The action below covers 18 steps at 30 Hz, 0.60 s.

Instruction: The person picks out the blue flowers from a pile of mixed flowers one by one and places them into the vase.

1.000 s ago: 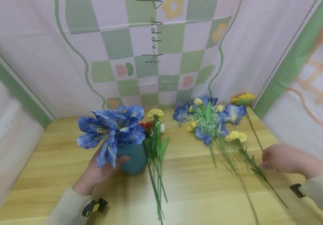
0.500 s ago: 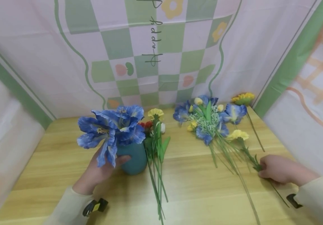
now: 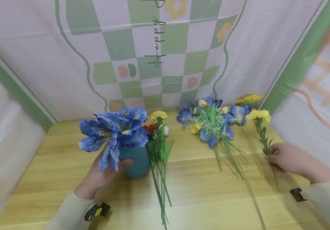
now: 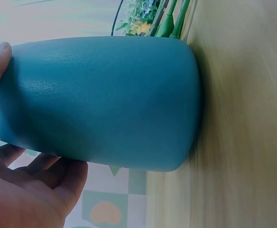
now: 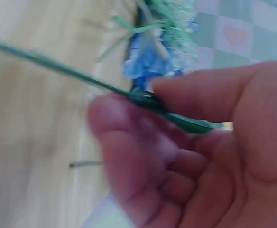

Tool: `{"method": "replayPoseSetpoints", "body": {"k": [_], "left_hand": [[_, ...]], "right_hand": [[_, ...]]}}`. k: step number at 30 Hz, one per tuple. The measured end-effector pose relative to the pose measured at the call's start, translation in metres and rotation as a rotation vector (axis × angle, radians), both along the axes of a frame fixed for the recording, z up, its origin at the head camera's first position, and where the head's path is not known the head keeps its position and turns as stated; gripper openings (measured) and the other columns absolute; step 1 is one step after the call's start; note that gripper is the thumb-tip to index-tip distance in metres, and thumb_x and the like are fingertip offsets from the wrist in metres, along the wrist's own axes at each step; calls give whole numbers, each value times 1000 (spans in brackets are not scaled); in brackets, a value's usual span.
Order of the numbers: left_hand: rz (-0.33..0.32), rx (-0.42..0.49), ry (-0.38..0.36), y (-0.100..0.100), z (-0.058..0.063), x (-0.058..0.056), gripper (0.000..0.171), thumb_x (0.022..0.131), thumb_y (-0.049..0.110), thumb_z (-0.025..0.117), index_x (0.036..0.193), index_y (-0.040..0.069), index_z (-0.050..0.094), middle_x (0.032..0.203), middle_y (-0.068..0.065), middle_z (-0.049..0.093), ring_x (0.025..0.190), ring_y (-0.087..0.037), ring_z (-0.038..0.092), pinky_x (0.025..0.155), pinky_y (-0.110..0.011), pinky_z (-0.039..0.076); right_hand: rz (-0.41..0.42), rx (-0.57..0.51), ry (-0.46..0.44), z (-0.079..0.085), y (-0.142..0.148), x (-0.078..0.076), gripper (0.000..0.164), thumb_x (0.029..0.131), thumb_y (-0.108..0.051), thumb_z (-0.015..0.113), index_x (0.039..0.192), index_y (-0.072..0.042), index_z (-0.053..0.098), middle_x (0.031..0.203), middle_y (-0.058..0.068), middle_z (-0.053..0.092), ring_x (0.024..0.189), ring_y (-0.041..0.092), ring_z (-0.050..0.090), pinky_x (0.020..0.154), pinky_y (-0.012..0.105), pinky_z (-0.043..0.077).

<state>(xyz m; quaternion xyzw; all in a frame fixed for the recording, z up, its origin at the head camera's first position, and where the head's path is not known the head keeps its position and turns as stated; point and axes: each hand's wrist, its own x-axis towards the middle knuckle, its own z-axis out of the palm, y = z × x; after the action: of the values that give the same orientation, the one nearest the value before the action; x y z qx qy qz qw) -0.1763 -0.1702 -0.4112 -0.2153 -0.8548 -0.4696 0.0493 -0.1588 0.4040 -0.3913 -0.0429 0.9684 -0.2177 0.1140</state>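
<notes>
My left hand (image 3: 104, 171) grips the side of a teal vase (image 4: 105, 102), thumb on one side and fingers on the other in the left wrist view. The vase stands upright on the table with large blue flowers (image 3: 116, 131) at its top, which cover its mouth in the head view. At the right, my right hand (image 3: 291, 159) pinches the green stem (image 5: 81, 76) of a yellow carnation (image 3: 258, 115) between thumb and fingertips. The carnation's head points up and away, and its stem's lower end hangs over the table.
Beside the vase lie long-stemmed flowers (image 3: 161, 150) with yellow, red and white heads. A bunch of blue flowers with pale green sprigs (image 3: 213, 124) lies at the back right, and a yellow sunflower-like bloom (image 3: 248, 100) behind it. A printed cloth (image 3: 173, 48) hangs behind the wooden table (image 3: 199, 198).
My right hand reached down to the carnation lying on the table, took its stem and raised it, the head moving right and up. The left hand and vase have stayed put.
</notes>
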Motion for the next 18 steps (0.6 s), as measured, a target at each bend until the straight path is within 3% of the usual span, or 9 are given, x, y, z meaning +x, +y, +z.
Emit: {"method": "replayPoseSetpoints", "body": {"k": [5, 11, 18], "left_hand": [[-3, 20, -6, 0, -1, 0, 93, 89, 28, 78, 160, 20, 18, 157, -11, 32, 138, -33, 37, 109, -56, 34], [3, 14, -17, 3, 2, 2, 91, 88, 27, 78, 159, 16, 21, 155, -13, 35, 138, -34, 38, 108, -55, 36], [-12, 53, -38, 12, 29, 16, 93, 90, 16, 76, 160, 15, 15, 159, -13, 29, 141, -37, 32, 110, -59, 30]], "right_hand": [[-49, -147, 100, 12, -16, -10, 26, 105, -20, 51, 86, -3, 55, 70, 6, 58, 60, 21, 55, 58, 30, 47], [-43, -235, 98, 19, -53, -22, 24, 105, -25, 54, 96, -3, 59, 86, 7, 69, 76, 20, 68, 71, 34, 57], [-11, -450, 54, 21, -121, -42, 24, 100, -20, 61, 109, 2, 56, 93, 16, 69, 82, 31, 69, 75, 43, 59]]}}
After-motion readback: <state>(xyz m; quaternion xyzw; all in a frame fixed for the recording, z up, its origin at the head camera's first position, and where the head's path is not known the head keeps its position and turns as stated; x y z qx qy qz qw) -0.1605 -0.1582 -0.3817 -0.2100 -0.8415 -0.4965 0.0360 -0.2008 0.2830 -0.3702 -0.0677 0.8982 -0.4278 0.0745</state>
